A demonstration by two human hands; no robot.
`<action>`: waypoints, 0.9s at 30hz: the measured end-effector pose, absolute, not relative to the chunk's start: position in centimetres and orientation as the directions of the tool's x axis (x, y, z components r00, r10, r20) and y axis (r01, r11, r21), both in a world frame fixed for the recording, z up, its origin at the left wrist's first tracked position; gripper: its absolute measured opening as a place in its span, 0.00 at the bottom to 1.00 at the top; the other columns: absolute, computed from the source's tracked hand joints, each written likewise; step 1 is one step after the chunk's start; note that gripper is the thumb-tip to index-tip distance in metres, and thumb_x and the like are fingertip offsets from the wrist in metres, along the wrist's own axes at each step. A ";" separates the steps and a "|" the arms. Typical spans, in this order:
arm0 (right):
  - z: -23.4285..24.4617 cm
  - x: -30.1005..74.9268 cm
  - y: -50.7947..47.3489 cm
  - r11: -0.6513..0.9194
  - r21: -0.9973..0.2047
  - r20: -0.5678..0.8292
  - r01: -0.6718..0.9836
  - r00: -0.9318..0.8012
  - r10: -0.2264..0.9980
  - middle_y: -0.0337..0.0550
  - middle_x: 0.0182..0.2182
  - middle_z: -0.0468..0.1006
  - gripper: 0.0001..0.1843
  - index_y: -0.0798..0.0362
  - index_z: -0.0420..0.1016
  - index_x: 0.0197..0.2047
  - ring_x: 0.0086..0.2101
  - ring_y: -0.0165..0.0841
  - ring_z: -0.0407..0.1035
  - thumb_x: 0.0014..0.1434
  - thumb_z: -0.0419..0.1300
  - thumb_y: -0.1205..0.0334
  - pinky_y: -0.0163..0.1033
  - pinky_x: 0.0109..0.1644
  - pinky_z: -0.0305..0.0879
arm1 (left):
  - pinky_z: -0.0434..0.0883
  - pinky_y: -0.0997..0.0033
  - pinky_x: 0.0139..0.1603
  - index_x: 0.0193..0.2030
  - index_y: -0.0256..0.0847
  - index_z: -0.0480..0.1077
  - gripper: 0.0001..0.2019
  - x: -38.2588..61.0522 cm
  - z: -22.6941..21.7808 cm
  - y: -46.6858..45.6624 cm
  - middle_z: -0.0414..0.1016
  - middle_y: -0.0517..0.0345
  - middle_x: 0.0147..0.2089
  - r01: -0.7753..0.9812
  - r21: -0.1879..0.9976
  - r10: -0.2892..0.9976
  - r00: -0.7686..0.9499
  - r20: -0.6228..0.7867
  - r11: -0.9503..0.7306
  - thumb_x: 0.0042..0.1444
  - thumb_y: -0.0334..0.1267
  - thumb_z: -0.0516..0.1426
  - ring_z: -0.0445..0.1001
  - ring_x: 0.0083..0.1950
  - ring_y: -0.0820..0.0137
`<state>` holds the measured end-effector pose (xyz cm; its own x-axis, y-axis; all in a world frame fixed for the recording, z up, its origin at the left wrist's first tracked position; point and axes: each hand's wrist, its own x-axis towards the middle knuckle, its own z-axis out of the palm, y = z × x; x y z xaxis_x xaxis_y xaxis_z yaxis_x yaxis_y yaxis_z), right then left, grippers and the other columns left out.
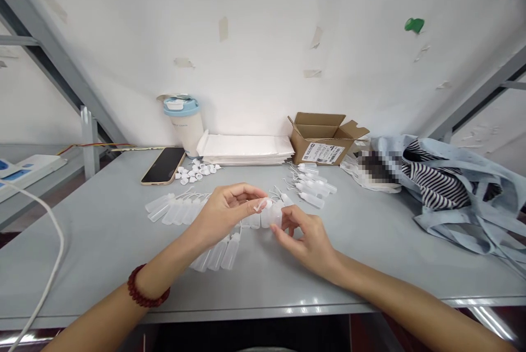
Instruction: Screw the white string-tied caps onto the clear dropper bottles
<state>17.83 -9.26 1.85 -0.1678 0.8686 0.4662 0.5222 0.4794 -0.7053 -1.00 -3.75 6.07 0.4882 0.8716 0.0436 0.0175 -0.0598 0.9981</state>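
Observation:
My left hand (pixel 230 209) pinches a small white cap with a thin tail (pixel 263 205) between thumb and fingertips. My right hand (pixel 306 237) curls its thumb and fingers round a translucent squeeze bottle (pixel 276 215), right beside the cap. Whether the cap sits on this bottle's neck is hard to make out. Behind and left of my hands lies a row of similar bottles (pixel 176 212), partly hidden by my left hand. Several more bottles (pixel 230 250) lie nearer the front edge, and another group (pixel 312 185) lies behind my right hand.
Small white caps (pixel 197 170) are heaped near a phone (pixel 164 165) and a lidded cup (pixel 184 127). White envelopes (pixel 249 149) and an open cardboard box (pixel 322 141) stand along the wall. A blue cloth bag (pixel 472 187) covers the right; a power strip (pixel 30 174) is far left.

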 end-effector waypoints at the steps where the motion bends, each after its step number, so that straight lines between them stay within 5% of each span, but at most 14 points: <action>1: 1.8 17.8 -9.2 0.476 -0.710 0.460 0.520 -0.169 0.871 0.37 0.22 0.73 0.03 0.53 0.66 0.33 0.22 0.27 0.67 0.56 0.57 0.64 0.30 0.23 0.63 | 0.70 0.73 0.42 0.37 0.43 0.77 0.09 -0.9 6.1 -3.9 0.79 0.58 0.37 0.002 0.997 0.874 0.481 0.062 -0.072 0.52 0.44 0.63 0.75 0.40 0.69; 15: 1.2 18.1 -9.0 0.471 -0.649 0.468 0.598 -0.175 0.866 0.36 0.21 0.71 0.05 0.51 0.64 0.29 0.21 0.27 0.65 0.54 0.58 0.64 0.31 0.24 0.63 | 0.72 0.73 0.37 0.35 0.42 0.76 0.09 -0.5 6.3 -4.5 0.79 0.57 0.36 0.211 0.946 0.877 0.466 0.122 -0.244 0.53 0.44 0.61 0.76 0.39 0.66; 24: 1.5 19.2 -8.5 0.596 -0.201 0.667 0.777 -0.337 0.664 0.42 0.23 0.73 0.06 0.55 0.70 0.34 0.21 0.29 0.66 0.62 0.55 0.63 0.32 0.23 0.61 | 0.71 0.74 0.36 0.35 0.42 0.77 0.10 -1.0 6.4 -3.9 0.79 0.58 0.33 0.269 0.940 0.891 0.447 0.073 -0.212 0.54 0.46 0.61 0.75 0.36 0.68; 27: 1.5 19.4 -8.4 0.607 -0.144 0.682 0.782 -0.366 0.634 0.46 0.27 0.77 0.05 0.56 0.71 0.38 0.22 0.29 0.69 0.62 0.54 0.65 0.33 0.25 0.63 | 0.70 0.73 0.38 0.36 0.42 0.77 0.10 -0.9 6.1 -3.8 0.79 0.58 0.34 0.269 0.939 0.889 0.452 0.075 -0.215 0.54 0.46 0.60 0.75 0.36 0.67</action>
<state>19.38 -8.41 1.53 -0.3657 0.6336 0.6818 0.7818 0.6066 -0.1444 -0.94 -3.83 6.13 0.4522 0.8888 0.0745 0.2686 -0.2154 0.9389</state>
